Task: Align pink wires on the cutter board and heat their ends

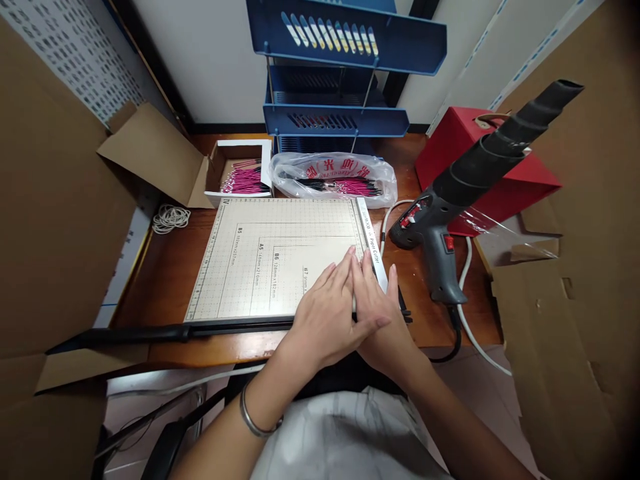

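Note:
My left hand point(327, 310) lies flat with fingers stretched out, its thumb crossing over the right hand. Beside and partly under it, my right hand point(375, 300) rests with fingers extended near the ruler edge. Both are over the right front part of a cream paper cutter point(240, 273) printed with a grid and paper sizes. Neither hand shows anything held, though what lies beneath the palms is hidden. The cutter's black handle point(165, 333) lies along the front edge, pointing left. White lettering strip point(371, 240) borders the board's right side.
Behind the cutter are a white box point(215, 170) and a plastic bag point(287, 177), both with pink and black pieces. A heat gun point(440, 247) stands right, before a red box point(450, 133). Blue trays point(340, 120) rise behind. Cardboard point(540, 320) flanks the table; coiled white cord point(171, 219) lies left.

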Demonstrator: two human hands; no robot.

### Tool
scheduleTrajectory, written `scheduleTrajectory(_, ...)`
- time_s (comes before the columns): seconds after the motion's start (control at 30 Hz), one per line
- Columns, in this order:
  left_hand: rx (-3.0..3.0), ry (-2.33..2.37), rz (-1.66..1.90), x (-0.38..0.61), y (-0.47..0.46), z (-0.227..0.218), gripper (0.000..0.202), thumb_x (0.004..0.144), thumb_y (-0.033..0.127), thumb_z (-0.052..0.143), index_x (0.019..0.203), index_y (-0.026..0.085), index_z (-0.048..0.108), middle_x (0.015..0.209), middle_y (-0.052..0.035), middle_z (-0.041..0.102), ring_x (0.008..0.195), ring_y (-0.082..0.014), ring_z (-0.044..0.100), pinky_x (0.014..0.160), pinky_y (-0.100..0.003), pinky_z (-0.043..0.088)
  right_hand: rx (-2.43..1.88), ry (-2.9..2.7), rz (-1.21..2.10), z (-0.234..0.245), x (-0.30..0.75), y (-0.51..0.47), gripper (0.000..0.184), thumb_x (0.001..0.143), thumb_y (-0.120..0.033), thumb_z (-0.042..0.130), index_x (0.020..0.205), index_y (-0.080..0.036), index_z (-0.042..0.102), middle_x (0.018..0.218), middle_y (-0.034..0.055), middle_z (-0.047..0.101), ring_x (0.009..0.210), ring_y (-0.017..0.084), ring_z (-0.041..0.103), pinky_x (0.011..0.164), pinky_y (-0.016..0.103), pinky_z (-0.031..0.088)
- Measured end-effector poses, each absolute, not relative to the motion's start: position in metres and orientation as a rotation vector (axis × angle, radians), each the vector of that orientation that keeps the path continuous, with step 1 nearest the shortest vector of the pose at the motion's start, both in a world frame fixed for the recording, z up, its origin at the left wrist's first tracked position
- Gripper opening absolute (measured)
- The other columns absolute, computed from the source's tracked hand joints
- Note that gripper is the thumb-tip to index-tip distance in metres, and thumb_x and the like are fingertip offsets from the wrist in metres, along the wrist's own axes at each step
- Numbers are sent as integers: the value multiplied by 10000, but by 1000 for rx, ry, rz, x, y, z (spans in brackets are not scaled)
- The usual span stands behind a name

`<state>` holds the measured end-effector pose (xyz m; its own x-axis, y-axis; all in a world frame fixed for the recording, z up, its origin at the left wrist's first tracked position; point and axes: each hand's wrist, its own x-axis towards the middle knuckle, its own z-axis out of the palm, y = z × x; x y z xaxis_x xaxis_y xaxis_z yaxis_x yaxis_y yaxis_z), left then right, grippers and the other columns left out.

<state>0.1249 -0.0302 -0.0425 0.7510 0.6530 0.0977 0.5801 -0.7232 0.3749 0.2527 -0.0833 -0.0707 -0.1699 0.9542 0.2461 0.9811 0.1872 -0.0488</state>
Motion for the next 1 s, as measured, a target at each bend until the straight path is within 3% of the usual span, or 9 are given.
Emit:
scheduleTrajectory(0.2,2654,1031,400,124,-34,-49,958,1009,726,154,1604,-21,217,1698,-213,162,1595,-236,162,1301,-424,190,-1904,-2247,-183,-76,253,-82,735,1016,-259,376,1643,-70,43,1706,180,161,1604,336,56,1215,759,1)
scheduleTrajectory(0.33,2623,1015,383,124,-32,-48,983,992,757,156,1602,-9,243,1689,-208,205,1585,-247,210,1301,-427,194,-1893,-2219,-130,-73,252,-81,783,1009,-255,386,1642,-88,-44,1707,169,166,1605,322,74,1216,749,-19)
scheduleTrajectory(0.53,2548,974,412,123,-31,-46,1062,930,832,144,1593,16,289,1686,-197,234,1574,-265,248,1291,-437,246,-1784,-2188,207,-57,261,-87,874,968,-272,415,1637,-148,-134,1721,158,112,1606,321,62,1213,749,-16)
scheduleTrajectory(0.6,2556,980,452,124,-32,-48,1047,938,819,133,1583,13,307,1682,-193,248,1571,-259,258,1288,-438,261,-1719,-2121,326,-52,270,-89,825,976,-281,398,1650,-201,-70,1727,144,101,1605,329,57,1203,758,-30)
scheduleTrajectory(0.7,2596,1008,472,126,-33,-50,994,971,776,153,1562,0,342,1673,-190,284,1555,-262,301,1279,-428,287,-1694,-1906,381,-50,288,-85,623,1016,-319,376,1615,-276,210,1731,98,134,1605,330,49,1208,751,0)
scheduleTrajectory(0.83,2671,1024,468,127,-35,-52,916,1007,722,195,1560,10,355,1664,-174,322,1541,-267,333,1269,-423,313,-1823,-1649,414,-50,299,-68,327,1018,-355,415,1291,-250,562,1701,91,266,1590,349,163,1213,745,82)
scheduleTrajectory(1.0,2717,1024,474,126,-35,-53,876,1023,697,227,1562,19,360,1662,-155,331,1528,-275,359,1258,-426,332,-1900,-1649,468,-52,294,-51,215,1024,-350,406,1011,-234,588,1695,59,288,1582,369,184,1181,787,82)
